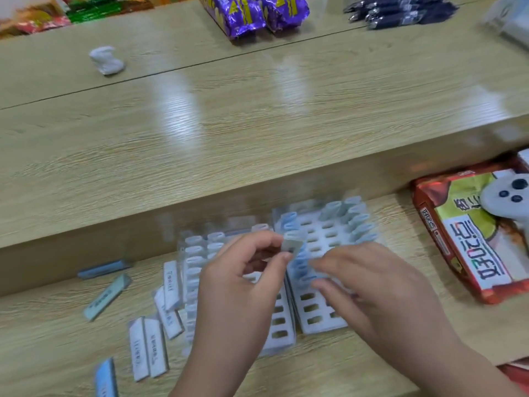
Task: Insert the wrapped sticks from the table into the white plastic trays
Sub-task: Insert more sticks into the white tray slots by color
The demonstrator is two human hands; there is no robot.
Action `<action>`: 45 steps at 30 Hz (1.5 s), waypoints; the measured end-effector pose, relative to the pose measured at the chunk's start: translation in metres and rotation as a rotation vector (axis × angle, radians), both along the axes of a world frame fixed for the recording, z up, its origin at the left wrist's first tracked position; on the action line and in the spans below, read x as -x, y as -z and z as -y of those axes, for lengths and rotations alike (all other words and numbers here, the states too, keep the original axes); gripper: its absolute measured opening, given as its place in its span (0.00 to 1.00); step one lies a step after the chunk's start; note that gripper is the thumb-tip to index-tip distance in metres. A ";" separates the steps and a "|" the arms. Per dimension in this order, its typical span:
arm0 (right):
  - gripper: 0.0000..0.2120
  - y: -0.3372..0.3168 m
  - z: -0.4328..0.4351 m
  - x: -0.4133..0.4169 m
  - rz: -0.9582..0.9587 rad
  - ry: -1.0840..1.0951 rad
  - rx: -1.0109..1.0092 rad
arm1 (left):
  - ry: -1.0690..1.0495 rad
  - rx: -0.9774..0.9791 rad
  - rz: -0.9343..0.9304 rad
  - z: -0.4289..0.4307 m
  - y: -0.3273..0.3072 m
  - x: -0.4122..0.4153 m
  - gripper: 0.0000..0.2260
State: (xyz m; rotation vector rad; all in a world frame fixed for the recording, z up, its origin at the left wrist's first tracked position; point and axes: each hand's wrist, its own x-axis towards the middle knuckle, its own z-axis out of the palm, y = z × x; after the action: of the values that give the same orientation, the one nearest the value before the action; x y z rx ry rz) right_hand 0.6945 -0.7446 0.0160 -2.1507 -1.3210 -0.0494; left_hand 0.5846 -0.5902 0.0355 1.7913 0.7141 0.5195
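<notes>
Two white plastic trays lie side by side on the near table: the left tray [282, 332] and the right tray [322, 230], each with rows of slots, several filled with pale blue wrapped sticks. My left hand [240, 285] pinches one wrapped stick [292, 243] between thumb and forefinger above the gap between the trays. My right hand [375, 282] hovers over the right tray with fingers spread, holding nothing. Loose wrapped sticks [148, 345] lie flat on the table to the left of the trays, with two more [107, 296] farther left.
A raised wooden shelf [229, 133] runs behind the trays. A red snack bag [475, 233] lies at the right with a white game controller [506, 193] on it. Purple packets [254, 12], dark packets [400, 10] and a crumpled white wrapper [106, 60] sit far back.
</notes>
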 end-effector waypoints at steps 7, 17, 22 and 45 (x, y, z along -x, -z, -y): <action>0.09 -0.035 -0.009 -0.040 -0.145 0.020 -0.269 | 0.147 -0.201 -0.013 0.014 -0.007 -0.037 0.06; 0.06 0.002 -0.013 -0.087 -0.104 0.077 -0.202 | 0.164 -0.858 -0.406 0.019 0.023 -0.035 0.15; 0.05 0.012 -0.014 -0.088 0.008 0.104 -0.158 | 0.140 -0.893 -0.377 0.017 0.027 -0.035 0.16; 0.18 -0.009 -0.010 -0.077 0.320 -0.017 0.096 | 0.191 -0.902 -0.353 0.011 0.023 -0.025 0.21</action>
State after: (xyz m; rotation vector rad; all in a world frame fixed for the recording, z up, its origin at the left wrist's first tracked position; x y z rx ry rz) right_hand 0.7716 -0.7345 0.0246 -2.2807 -1.5462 -0.3428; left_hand 0.6101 -0.6015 0.0125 2.8148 0.5637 0.4242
